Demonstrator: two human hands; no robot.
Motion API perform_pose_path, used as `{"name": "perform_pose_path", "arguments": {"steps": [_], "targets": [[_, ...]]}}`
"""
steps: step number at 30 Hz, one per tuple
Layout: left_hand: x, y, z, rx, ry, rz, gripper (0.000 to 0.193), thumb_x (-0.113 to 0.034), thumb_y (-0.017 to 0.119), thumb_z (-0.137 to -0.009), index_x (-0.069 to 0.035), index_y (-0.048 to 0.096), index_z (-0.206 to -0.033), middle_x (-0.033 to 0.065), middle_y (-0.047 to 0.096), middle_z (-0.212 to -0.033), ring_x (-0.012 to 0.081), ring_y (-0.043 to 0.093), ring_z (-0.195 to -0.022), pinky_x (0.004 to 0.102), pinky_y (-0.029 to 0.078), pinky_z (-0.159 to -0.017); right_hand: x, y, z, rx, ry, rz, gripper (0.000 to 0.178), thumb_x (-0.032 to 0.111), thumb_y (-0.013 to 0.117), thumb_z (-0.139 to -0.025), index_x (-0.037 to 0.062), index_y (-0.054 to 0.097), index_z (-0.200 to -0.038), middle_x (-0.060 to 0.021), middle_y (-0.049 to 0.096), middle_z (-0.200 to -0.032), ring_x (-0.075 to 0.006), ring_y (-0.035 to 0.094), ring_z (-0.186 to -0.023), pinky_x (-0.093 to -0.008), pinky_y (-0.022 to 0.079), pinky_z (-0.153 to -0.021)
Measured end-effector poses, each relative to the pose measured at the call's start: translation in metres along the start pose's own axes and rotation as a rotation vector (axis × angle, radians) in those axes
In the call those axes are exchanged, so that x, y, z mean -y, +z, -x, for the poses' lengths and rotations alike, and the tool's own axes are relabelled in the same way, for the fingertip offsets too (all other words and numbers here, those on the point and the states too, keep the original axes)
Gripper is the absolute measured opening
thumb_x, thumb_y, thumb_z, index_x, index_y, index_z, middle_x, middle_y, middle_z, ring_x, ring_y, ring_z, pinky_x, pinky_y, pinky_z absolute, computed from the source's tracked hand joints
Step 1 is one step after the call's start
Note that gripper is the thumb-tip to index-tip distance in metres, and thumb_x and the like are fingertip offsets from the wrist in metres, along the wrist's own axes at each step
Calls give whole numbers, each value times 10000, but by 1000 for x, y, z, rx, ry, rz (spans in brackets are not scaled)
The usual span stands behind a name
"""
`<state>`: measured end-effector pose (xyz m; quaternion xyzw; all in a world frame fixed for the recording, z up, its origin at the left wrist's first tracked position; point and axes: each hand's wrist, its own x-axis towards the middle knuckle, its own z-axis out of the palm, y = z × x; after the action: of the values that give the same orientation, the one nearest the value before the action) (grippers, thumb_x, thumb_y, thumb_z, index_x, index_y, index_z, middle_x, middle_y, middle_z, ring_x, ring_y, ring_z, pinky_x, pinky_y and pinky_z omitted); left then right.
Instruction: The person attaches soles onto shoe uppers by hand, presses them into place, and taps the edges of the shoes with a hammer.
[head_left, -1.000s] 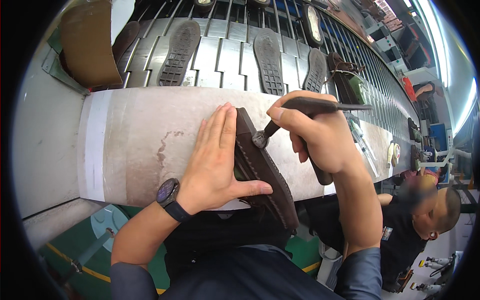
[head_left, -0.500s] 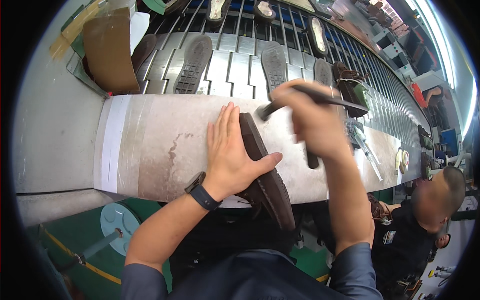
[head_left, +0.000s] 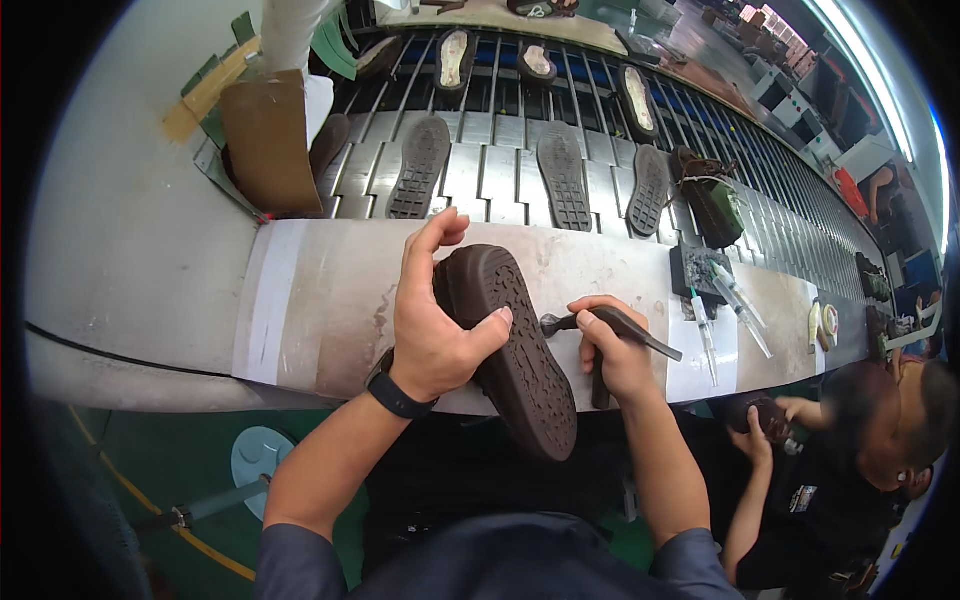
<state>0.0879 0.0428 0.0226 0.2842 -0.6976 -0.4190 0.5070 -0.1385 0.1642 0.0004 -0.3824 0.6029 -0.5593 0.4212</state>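
My left hand (head_left: 440,325) grips a dark brown shoe (head_left: 530,365) from its left side, thumb pressed on the sole and fingers raised along the far end. The shoe lies tilted on its side, its studded sole turned up and to the right, its near end jutting past the bench edge. In my right hand (head_left: 620,355) is a dark hammer (head_left: 640,333), held close to its head. The hammer's round face is right beside the sole's edge; whether it touches cannot be told. Its handle points down below my fingers.
Beyond the pale bench (head_left: 320,300) runs a metal slat conveyor (head_left: 490,190) carrying several soles and a brown shoe (head_left: 705,195). Right of my hand are syringes (head_left: 735,300) by a dark block (head_left: 690,268) and tape rolls (head_left: 828,322). A co-worker (head_left: 830,480) handles a shoe at right.
My right hand has brought the hammer down and nearer the shoe. The shoe has rolled so its sole faces up more, with my left thumb now on the sole. The view has shifted.
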Motion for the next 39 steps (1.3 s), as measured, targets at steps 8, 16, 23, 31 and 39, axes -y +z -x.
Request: {"name": "perform_pose_path", "arguments": {"steps": [8,16,23,31,39], "targets": [[-113,-40,-31,1,761,-475,1111,-316,1045,-660,37,484,-1552,246,559,-1528,352,579,-1399,454,517,-1119,-6,1,5,-91,-19,-45,279,230,685,-1064,-26,754,-1153,-38,593,-623,-122,543,-503,-283,448,-494],[-145,-62,-24,485,602,-593,1026,-663,1027,-562,38,687,-1229,151,783,-963,321,789,-788,367,636,-711,86,6,38,95,-101,-126,352,259,644,-1092,-63,755,-1180,-40,603,-609,-118,552,-491,-270,461,-485],[-158,-42,-9,462,709,-586,947,-648,1019,-617,36,688,-1182,162,784,-929,311,785,-748,365,623,-649,169,7,108,242,-288,-160,417,261,751,-942,-79,749,-1184,-132,800,-919,-198,759,-772,-284,605,-742],[-156,-62,25,522,771,-563,890,-626,968,-740,57,660,-1220,202,793,-1018,318,805,-841,347,602,-632,159,-3,124,179,-117,-730,449,259,815,-882,-77,770,-1176,-145,804,-929,-152,735,-722,-263,579,-708],[-146,-86,63,581,837,-583,651,-540,855,-919,-16,611,-1218,202,789,-1084,335,812,-949,414,675,-769,112,15,73,386,-600,283,369,96,858,-863,-5,778,-1208,-133,786,-886,-227,727,-673,-343,579,-647]]}}
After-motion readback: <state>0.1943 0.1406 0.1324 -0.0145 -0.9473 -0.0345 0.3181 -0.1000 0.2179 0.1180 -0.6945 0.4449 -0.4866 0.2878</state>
